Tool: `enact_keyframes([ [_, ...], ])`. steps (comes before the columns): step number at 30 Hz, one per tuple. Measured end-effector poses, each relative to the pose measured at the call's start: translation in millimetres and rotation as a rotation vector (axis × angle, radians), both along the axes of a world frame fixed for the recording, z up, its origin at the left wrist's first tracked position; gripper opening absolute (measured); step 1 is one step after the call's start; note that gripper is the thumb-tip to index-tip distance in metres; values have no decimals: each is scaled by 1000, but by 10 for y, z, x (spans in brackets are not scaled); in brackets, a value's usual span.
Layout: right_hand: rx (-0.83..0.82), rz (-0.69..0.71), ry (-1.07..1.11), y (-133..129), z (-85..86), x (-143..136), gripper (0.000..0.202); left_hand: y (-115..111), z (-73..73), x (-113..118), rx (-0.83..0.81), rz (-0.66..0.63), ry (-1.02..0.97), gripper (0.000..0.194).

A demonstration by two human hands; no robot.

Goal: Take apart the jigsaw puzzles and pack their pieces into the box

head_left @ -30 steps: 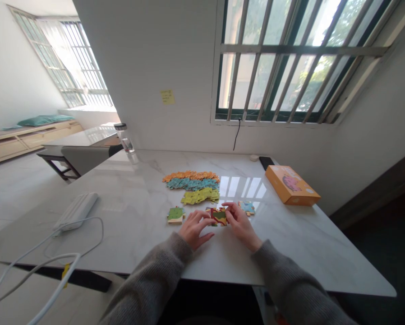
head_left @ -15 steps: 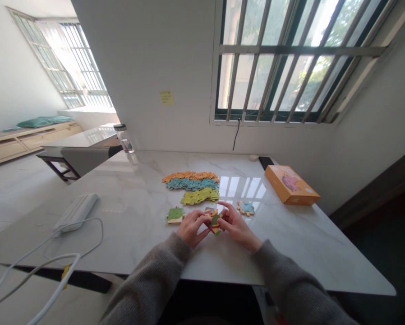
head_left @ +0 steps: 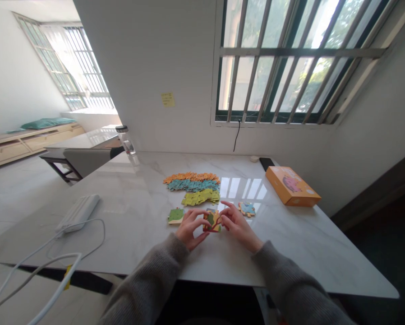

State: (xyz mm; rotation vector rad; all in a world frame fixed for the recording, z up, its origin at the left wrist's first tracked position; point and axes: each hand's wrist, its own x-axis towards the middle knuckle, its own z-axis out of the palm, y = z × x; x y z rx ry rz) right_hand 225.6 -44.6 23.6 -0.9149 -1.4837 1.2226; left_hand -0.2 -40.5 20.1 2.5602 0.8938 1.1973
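Observation:
Between my two hands is a small stack of jigsaw puzzle pieces [head_left: 213, 222], the top one printed in green, yellow and dark red. My left hand [head_left: 190, 228] grips its left side, thumb at the lower edge and fingers above. At its right edge, my right hand [head_left: 235, 224] pinches with bent fingers while one finger points up and away. Left of my left hand lies a green and cream puzzle piece [head_left: 176, 216]. Blue puzzle pieces [head_left: 246, 209] lie beyond my right hand. Just behind the hands are yellow-green puzzle pieces [head_left: 200, 197] in an overlapping row.
Farther back are rows of blue pieces [head_left: 193, 185] and orange pieces [head_left: 190, 177]. An orange box [head_left: 292, 186] and a black phone [head_left: 266, 163] are at the right. A white power strip [head_left: 79, 213] with cables lies left; a clear bottle [head_left: 126, 141] stands at the back-left edge.
The stack between my hands has turned from a tilted position to nearly square, its printed face now showing more. My right fingers have shifted to its right edge.

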Motion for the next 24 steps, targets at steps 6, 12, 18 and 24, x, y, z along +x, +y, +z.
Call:
enact_keyframes([
  [6, 209, -183, -311, 33, -78, 61, 34, 216, -16, -746, -144, 180, 17, 18],
  [12, 459, -215, -697, 7, -110, 45, 31, 306, -147, -1174, -225, 262, 124, 13],
  [18, 434, -157, -901, -11, -104, 54, 31, 280, -191, -1140, -252, 286, 186, 9],
  [24, 394, -137, -982, -42, -44, 54, 32, 204, -90, -1077, -182, 309, 119, 6],
])
